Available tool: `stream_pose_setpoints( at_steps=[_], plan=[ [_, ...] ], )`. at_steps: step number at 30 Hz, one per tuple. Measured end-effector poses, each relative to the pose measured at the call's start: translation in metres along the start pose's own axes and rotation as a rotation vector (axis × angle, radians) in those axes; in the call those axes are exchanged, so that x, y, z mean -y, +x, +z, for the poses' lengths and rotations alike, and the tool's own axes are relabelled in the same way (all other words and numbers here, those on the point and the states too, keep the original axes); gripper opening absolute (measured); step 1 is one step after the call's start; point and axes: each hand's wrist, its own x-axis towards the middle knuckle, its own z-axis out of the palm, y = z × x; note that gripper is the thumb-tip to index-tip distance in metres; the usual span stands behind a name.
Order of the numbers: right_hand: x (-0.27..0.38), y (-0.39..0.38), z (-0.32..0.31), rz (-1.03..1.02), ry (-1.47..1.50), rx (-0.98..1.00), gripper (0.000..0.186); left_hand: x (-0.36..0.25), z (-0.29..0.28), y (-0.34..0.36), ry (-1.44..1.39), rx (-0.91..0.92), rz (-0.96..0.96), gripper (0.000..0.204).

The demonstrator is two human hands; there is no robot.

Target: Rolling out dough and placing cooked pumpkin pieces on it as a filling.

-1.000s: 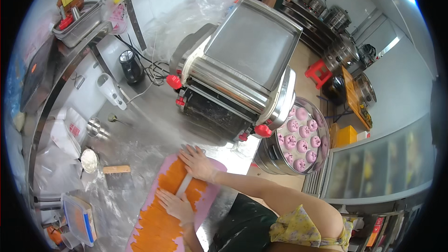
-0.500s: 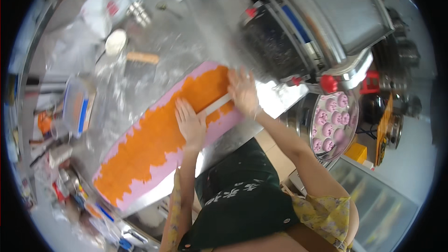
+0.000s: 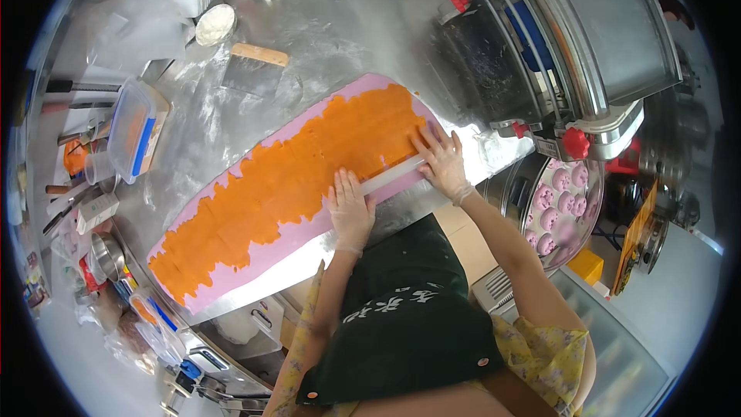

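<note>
A long pink dough sheet (image 3: 231, 276) lies slantwise on the metal table, with a ragged-edged orange layer (image 3: 270, 189) covering most of it. A slim white rolling pin (image 3: 392, 175) rests near the sheet's near edge, towards its right end. My left hand (image 3: 351, 212) lies flat on the pin's left end, fingers stretched out. Over the right end, my right hand (image 3: 444, 164) rests with its fingers spread. Both hands appear to wear thin clear gloves. The pin's ends are hidden under them.
A dough-rolling machine (image 3: 556, 54) stands at the far right. Below it, a round pan (image 3: 587, 235) holds several pink shaped pieces. A wooden-handled scraper (image 3: 260, 54), a bowl of white powder (image 3: 216, 25) and a blue-rimmed plastic box (image 3: 133, 133) sit at the left.
Both hands and the rolling pin have moved nearer to me, from the orange layer towards the sheet's near edge. The whole view has also shifted.
</note>
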Motion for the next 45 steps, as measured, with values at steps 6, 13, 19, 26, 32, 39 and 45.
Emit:
stream_pose_setpoints(
  at_steps=[6, 13, 19, 26, 32, 39, 45],
  plan=[
    [-0.010, 0.003, 0.019, -0.196, -0.014, -0.090, 0.063, 0.021, -0.036, 0.012, -0.011, -0.126, -0.055, 0.084],
    [0.044, 0.087, 0.013, -0.050, -0.017, 0.174, 0.069, 0.069, -0.033, 0.058, 0.013, -0.130, -0.248, 0.086],
    [0.050, 0.166, 0.015, 0.072, -0.112, -0.015, 0.066, 0.100, -0.056, 0.123, 0.158, -0.316, -0.291, 0.090],
    [0.034, 0.058, 0.010, 0.035, 0.078, 0.178, 0.054, 0.045, -0.027, 0.014, -0.022, 0.047, -0.264, 0.093],
    [-0.045, 0.102, 0.013, 0.422, 0.362, -0.180, 0.028, 0.045, -0.029, 0.007, -0.158, -0.186, -0.196, 0.089],
    [-0.062, 0.112, 0.019, 0.140, 0.133, -0.137, 0.016, 0.043, -0.028, 0.014, -0.251, -0.231, -0.166, 0.086],
    [-0.042, 0.082, 0.013, 0.217, 0.246, -0.193, 0.017, 0.043, -0.029, 0.006, -0.286, -0.233, -0.182, 0.079]
  ],
)
